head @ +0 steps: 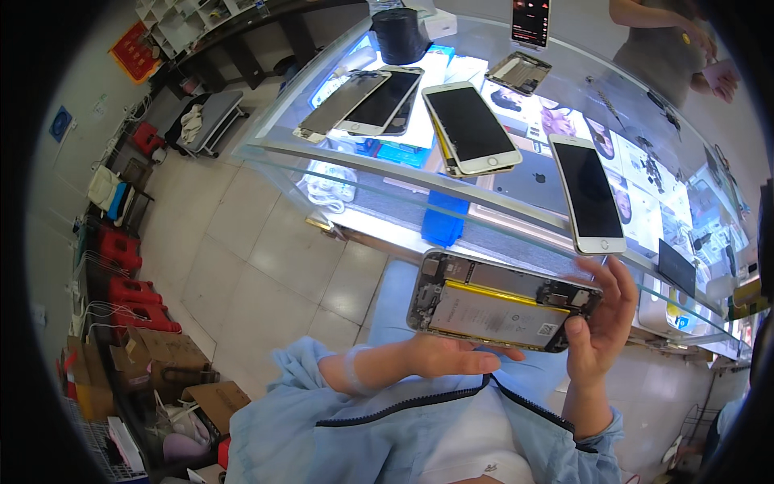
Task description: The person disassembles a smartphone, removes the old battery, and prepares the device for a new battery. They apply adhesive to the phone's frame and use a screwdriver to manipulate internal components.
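Note:
An opened smartphone housing (484, 305) lies tilted between my hands, its inner side facing up. Inside it sit a grey battery (493, 320) with a yellow edge and several small metal-covered parts. My right hand (598, 330) grips the right end, thumb on the near corner and fingers at the far side. Along the near long edge is my left hand (450, 357), its thumb in front and other fingers partly hidden beneath the housing. Beyond, on the glass counter, a white-framed phone screen (586, 193) rests at the front edge.
The glass display counter (375, 160) bears a stacked white phone (471, 127), several screens (381, 103), an empty phone frame (519, 72), a black roll (398, 36) and a propped, lit phone (531, 21). A person (659, 48) stands across it. Red stools (121, 248) line the left wall.

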`<action>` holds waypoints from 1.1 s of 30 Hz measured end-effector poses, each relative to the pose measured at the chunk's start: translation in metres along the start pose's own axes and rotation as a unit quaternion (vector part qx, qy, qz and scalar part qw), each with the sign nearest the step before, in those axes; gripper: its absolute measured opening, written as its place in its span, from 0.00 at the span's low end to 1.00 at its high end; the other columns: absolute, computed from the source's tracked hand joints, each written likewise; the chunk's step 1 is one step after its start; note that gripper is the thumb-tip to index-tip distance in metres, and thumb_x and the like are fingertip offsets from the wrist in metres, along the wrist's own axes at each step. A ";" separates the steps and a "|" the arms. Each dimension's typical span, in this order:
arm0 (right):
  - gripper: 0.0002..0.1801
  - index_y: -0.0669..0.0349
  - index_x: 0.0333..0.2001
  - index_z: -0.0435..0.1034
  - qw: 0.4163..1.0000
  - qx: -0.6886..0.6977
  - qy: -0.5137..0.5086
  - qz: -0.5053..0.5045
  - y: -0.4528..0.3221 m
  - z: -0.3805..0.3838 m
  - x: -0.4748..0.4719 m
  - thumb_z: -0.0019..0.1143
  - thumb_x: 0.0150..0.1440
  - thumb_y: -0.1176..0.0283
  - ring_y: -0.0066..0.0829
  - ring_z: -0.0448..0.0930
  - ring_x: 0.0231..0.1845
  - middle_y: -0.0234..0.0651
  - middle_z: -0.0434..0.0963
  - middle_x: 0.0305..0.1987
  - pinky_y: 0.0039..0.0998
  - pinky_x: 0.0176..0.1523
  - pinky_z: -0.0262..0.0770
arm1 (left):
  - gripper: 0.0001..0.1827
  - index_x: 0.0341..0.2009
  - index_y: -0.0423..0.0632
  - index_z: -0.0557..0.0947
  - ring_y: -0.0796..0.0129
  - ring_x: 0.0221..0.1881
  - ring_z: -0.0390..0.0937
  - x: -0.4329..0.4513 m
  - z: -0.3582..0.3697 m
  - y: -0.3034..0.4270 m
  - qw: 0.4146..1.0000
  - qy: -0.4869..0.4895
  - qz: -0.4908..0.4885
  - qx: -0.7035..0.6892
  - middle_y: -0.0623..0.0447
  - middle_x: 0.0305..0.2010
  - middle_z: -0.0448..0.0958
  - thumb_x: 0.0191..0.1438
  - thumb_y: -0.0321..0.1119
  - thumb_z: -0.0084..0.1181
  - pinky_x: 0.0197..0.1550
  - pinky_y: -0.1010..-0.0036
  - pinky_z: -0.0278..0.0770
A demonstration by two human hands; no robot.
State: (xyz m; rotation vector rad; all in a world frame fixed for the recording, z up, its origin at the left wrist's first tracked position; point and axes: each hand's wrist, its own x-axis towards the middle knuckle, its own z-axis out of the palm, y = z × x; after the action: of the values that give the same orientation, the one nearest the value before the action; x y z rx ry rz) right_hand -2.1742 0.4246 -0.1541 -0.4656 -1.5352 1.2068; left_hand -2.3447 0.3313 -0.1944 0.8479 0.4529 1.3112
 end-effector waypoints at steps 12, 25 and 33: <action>0.18 0.68 0.45 0.66 0.997 -0.003 0.033 0.069 0.001 -0.009 0.001 0.58 0.49 0.81 0.17 0.75 0.37 0.33 0.75 0.37 0.16 0.43 0.68 | 0.31 0.55 0.44 0.62 0.65 0.49 0.71 0.005 -0.023 0.017 0.970 0.136 0.200 -0.034 0.47 0.50 0.70 0.48 0.34 0.58 0.50 0.71 0.71; 0.16 0.67 0.41 0.70 0.994 -0.105 0.012 0.004 0.015 -0.017 -0.014 0.60 0.46 0.84 0.15 0.72 0.33 0.32 0.74 0.37 0.15 0.37 0.67 | 0.20 0.46 0.41 0.69 0.73 0.47 0.68 0.015 -0.015 0.016 0.967 0.174 0.175 0.066 0.52 0.45 0.71 0.47 0.18 0.54 0.51 0.76 0.65; 0.16 0.68 0.41 0.69 0.997 -0.074 0.037 0.005 0.012 -0.012 -0.009 0.59 0.47 0.84 0.16 0.71 0.34 0.33 0.73 0.37 0.15 0.37 0.67 | 0.20 0.44 0.41 0.69 0.75 0.42 0.70 0.018 -0.006 0.016 0.957 0.201 0.203 0.051 0.53 0.42 0.71 0.45 0.15 0.53 0.47 0.78 0.68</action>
State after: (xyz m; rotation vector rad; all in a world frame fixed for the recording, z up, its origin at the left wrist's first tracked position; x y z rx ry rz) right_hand -2.1639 0.4273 -0.1701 -0.6090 -1.5656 1.0758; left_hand -2.3559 0.3509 -0.1830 0.7833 0.6935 1.8694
